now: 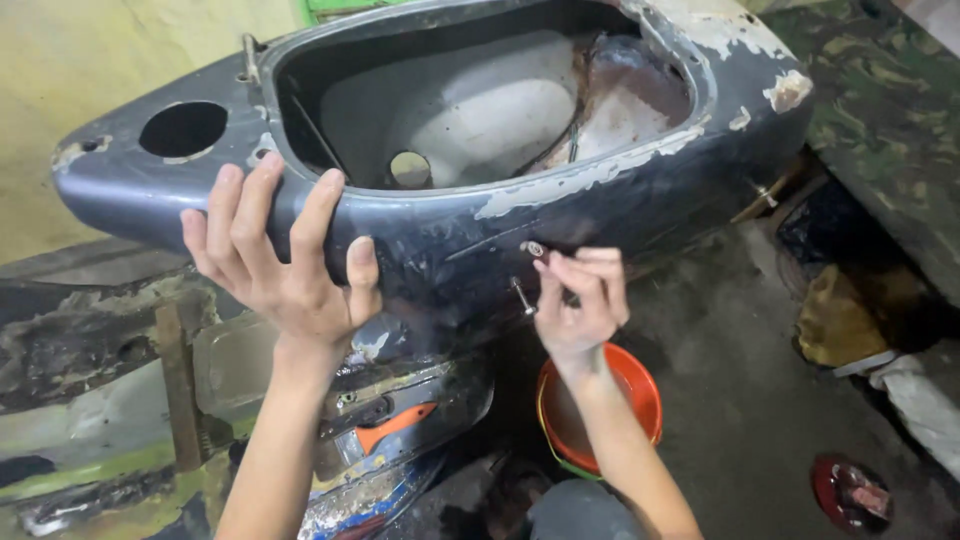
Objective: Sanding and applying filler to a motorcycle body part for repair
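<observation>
Below me is a grey concrete floor (740, 400). On it stand an orange plastic bucket (640, 385), a small red round lid (850, 492) to its right, and a crumpled yellow rag (845, 315) beyond.

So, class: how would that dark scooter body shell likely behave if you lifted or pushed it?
The shell is probably stiff: it keeps its curved shape with only the left hand under its side. It looks hollow, so likely light for its size. Its flaking paint may chip off when handled.

Orange bucket (630, 385) half hidden — small bolt (522, 297) blurred.
</observation>
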